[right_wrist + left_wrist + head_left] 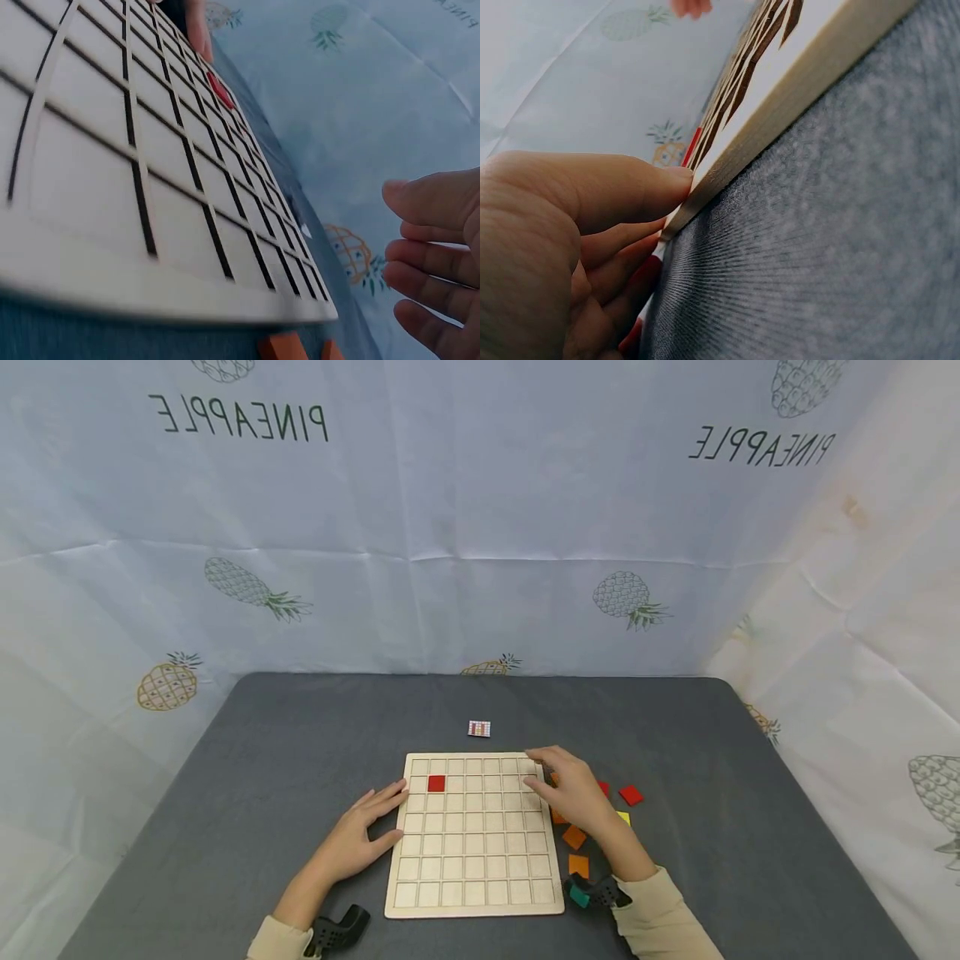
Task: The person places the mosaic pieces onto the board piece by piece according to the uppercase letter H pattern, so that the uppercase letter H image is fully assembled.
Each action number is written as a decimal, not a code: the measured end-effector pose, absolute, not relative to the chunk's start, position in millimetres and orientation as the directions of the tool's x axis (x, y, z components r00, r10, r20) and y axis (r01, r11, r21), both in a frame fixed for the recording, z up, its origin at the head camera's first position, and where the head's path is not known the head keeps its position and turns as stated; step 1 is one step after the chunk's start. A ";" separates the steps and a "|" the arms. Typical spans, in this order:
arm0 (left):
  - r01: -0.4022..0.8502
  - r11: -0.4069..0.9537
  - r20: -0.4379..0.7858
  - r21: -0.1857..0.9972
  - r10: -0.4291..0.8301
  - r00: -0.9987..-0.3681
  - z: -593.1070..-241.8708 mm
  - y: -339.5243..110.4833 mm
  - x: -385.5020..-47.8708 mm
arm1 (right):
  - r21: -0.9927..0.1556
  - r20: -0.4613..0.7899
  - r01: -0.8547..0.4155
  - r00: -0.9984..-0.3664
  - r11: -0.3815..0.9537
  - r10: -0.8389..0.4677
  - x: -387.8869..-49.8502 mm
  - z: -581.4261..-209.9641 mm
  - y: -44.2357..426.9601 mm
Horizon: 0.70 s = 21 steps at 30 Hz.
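A light wooden grid board [474, 843] lies on the dark grey table. One red square tile [437, 783] sits in its second row from the far side, second column from the left. My left hand [356, 837] rests at the board's left edge, thumb and fingers extended; in the left wrist view its thumb [641, 187] touches the board's side. My right hand [576, 793] is over the board's far right corner, fingers loosely bent and apart. Nothing shows between them in the right wrist view, where the hand [442, 247] appears beyond the board.
Right of the board lie loose tiles: several orange ones [578, 866], a red one [632, 795] and a yellow one [624, 817], some partly hidden by my right hand and arm. A small patterned card [479, 728] lies beyond the board. A pineapple-print curtain [450, 510] hangs behind the table.
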<state>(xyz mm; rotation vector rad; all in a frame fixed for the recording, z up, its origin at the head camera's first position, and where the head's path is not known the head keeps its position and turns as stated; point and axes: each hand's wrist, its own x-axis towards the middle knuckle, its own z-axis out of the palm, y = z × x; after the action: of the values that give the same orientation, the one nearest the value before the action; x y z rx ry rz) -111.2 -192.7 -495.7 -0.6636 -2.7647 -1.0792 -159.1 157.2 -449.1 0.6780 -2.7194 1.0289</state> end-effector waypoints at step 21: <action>0.426 0.657 0.233 0.622 0.364 -0.902 -493.2 -193.1 -112.0 | -0.477 0.230 -0.335 -0.940 0.813 -0.253 -149.4 -482.3 250.3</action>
<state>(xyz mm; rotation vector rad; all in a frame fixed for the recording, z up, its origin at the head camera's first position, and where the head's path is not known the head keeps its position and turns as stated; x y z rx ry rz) -112.0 -193.1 -493.2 -0.6637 -2.7787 -1.0784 -149.4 250.3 -482.3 0.4639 -2.8413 0.7901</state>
